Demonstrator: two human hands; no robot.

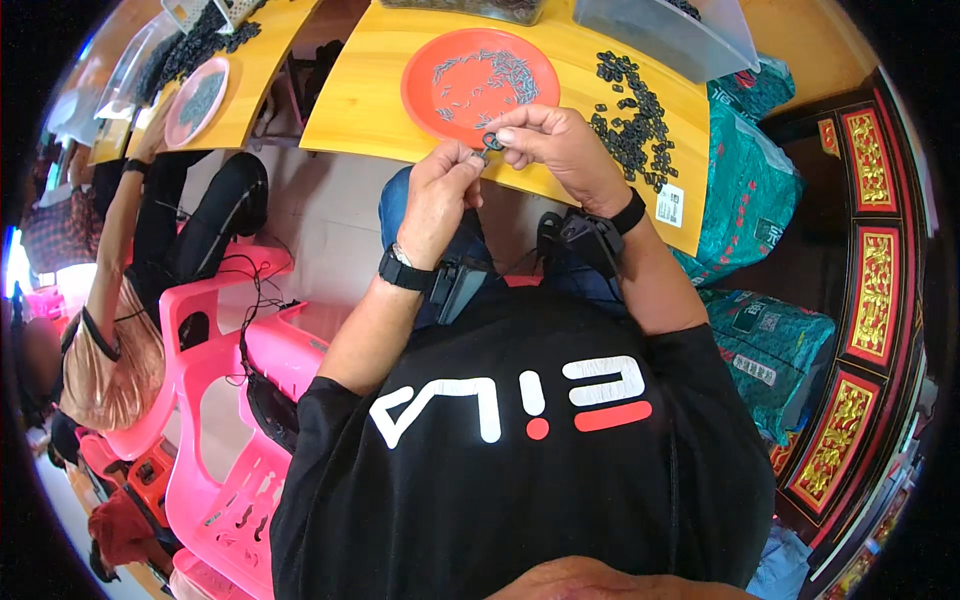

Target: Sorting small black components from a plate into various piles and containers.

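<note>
Above the table's near edge my two hands meet, fingertips almost touching. A small dark ring-like part [492, 141] sits in the pinch of my right hand [565, 150]. Thumb and forefinger of my left hand [438, 195] are pressed together beside that part; what they hold, if anything, is too small to make out. Just beyond my hands lies a round orange-red plate [425, 105] with many small grey metal pins [510, 75], most of them toward its right side. To the right, a loose spread of small black parts [635, 125] covers the yellow table [360, 110].
Clear plastic bins [670, 40] stand at the table's far side. Teal woven sacks [745, 190] crowd its right edge, near a white label [670, 205]. Pink plastic chairs [215, 440] are at my left, where another person [115, 350] sits reaching toward a pink plate [185, 125].
</note>
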